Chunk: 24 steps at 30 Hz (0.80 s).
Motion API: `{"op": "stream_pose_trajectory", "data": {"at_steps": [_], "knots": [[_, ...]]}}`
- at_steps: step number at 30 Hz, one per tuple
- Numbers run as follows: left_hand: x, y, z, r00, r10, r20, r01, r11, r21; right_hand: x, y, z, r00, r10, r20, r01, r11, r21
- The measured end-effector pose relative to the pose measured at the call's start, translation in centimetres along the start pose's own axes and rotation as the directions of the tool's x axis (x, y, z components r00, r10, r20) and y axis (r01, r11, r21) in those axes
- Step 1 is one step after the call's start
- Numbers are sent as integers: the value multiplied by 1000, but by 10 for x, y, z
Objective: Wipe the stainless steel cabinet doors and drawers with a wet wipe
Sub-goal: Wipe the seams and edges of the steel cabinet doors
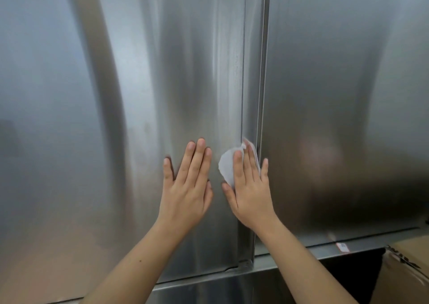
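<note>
2 hands lie flat on the door [151,71]: L hand [185,187] left of the seam [261,71], fingers [197,159] straight; R hand [250,194] at the seam, straight fingers pressing the wipe [226,167].

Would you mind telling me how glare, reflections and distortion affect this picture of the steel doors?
Head view: vertical glare streaks the left door; the right door shows a dim, blurred reflection; the wide lens slightly bows the seam; left hand, right hand and wipe look sharp.
</note>
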State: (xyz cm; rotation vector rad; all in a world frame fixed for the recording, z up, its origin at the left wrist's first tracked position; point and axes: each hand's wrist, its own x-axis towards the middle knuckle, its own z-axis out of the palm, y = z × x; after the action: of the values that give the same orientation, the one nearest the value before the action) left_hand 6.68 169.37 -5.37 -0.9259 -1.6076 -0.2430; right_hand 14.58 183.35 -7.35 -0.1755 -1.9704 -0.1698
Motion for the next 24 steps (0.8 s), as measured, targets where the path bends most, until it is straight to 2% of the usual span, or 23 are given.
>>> {"op": "stream_pose_trajectory", "data": {"at_steps": [4,12,15,21,24], "knots": [[-18,0,2,1000,12,8,-13,1000,15,-37,-6,4,998,13,64,-11,1000,-27],[-36,2,6,999,41,25,-41,999,-2,31,-2,-14,999,36,-20,-36,999,-11],[-37,2,6,998,45,38,-45,999,0,21,-3,-7,999,41,-17,-40,999,7],[-45,10,10,997,7,79,-8,1000,4,-78,-17,17,983,109,148,-108,994,-13],[-54,14,10,994,11,104,-11,1000,-2,-88,-17,17,977,104,185,-104,995,-13]]}}
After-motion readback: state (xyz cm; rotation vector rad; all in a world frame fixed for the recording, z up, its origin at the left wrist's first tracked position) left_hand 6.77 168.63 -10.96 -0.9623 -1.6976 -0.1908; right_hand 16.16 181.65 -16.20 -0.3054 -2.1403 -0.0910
